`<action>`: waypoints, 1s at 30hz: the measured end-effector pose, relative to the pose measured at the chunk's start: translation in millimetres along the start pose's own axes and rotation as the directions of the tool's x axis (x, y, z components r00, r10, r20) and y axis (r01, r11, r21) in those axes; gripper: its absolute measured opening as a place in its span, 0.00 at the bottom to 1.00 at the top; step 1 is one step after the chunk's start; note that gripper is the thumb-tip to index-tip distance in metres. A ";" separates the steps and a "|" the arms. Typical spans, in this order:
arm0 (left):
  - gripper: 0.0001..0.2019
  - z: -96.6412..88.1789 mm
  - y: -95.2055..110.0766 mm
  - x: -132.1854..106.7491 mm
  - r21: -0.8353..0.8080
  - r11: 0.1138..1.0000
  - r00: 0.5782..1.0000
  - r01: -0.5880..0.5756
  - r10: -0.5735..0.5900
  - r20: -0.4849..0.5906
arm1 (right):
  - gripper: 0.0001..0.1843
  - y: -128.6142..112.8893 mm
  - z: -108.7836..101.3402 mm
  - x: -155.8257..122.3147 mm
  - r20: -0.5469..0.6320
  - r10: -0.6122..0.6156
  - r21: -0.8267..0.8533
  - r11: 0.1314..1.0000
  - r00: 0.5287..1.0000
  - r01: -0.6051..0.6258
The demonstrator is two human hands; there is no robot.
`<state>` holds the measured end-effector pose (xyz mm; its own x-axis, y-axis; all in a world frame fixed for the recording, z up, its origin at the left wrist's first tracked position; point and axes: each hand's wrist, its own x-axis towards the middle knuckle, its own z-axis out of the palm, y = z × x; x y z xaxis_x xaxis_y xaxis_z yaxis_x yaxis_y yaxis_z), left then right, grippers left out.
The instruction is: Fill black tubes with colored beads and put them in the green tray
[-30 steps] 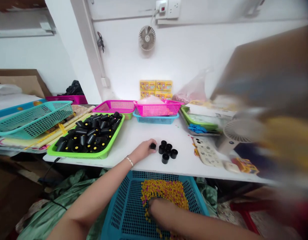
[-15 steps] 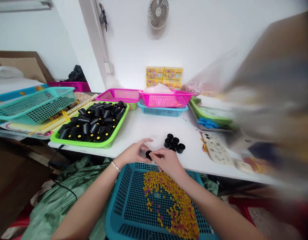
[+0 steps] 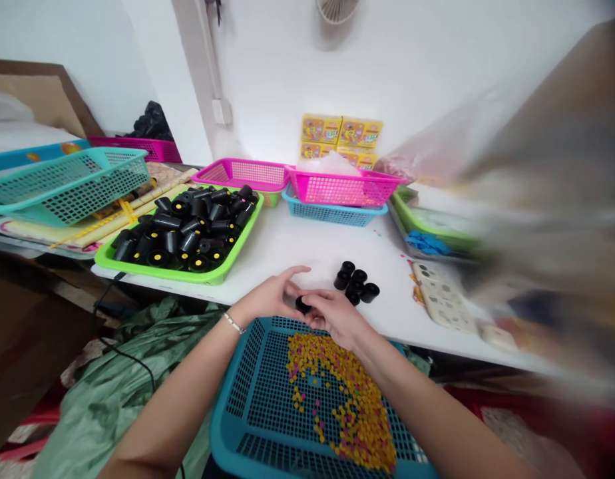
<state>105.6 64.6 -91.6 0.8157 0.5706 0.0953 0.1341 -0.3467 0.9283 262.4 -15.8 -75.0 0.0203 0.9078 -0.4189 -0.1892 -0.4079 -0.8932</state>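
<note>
Over the near edge of the white table, my left hand (image 3: 270, 297) holds a short black plastic cylinder (image 3: 302, 305) near its fingertips, its index finger stretched out above. My right hand (image 3: 335, 313) is closed, its fingertips pressed against the same cylinder; anything pinched in them is hidden. Below both hands lies a teal basket (image 3: 227, 406) with many small yellow and pink round pieces (image 3: 367, 412). Just beyond my right hand stands a cluster of several black cylinders (image 3: 356, 283) on the table.
To the left, a green basket (image 3: 220, 274) is heaped with black cylinders, many with yellow dots. Pink baskets (image 3: 345, 189) and a blue one (image 3: 332, 211) stand at the back before yellow boxes (image 3: 360, 133). A phone (image 3: 444, 299) lies at right, beside a large blurred shape.
The view has tilted slightly downward. My right fingers have closed further over the cylinder, and the yellow spot seen at their tips is now hidden.
</note>
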 end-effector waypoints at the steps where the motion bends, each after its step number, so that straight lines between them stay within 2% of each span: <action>1: 0.49 -0.4 -0.1 0.3 0.002 1.000 1.000 0.002 -0.002 0.000 | 0.11 1.8 -2.1 2.4 0.016 0.013 0.044 0.999 1.000 -0.014; 4: 0.51 -1.7 -0.9 1.3 -0.003 1.000 1.000 -0.004 0.004 0.020 | 0.10 5.0 -5.9 6.9 0.022 0.015 0.108 0.994 1.000 -0.017; 12: 0.51 -1.3 -1.8 2.1 0.002 1.000 1.000 -0.011 0.010 0.013 | 0.13 1.5 -6.6 3.2 0.115 0.031 0.126 0.991 0.993 -0.045; 17: 0.52 -1.0 -1.7 2.2 -0.029 0.999 1.000 -0.017 0.017 0.017 | 0.10 2.0 -9.0 5.7 0.124 0.044 0.140 0.988 0.991 -0.061; 22: 0.52 -2.9 -0.6 2.8 -0.007 1.000 0.999 -0.007 0.007 0.033 | 0.08 0.8 -6.2 5.2 0.085 0.051 0.120 0.991 0.995 -0.061; 30: 0.51 -1.8 -1.8 2.0 -0.001 1.000 0.999 -0.031 0.031 0.027 | 0.11 0.1 -1.1 -0.9 0.053 0.035 0.098 0.994 0.998 -0.040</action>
<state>106.0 67.7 -92.4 0.8346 0.5388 0.1143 0.1080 -0.3636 0.9253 263.5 -16.8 -74.9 -0.0381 0.8967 -0.4410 -0.2847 -0.4328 -0.8554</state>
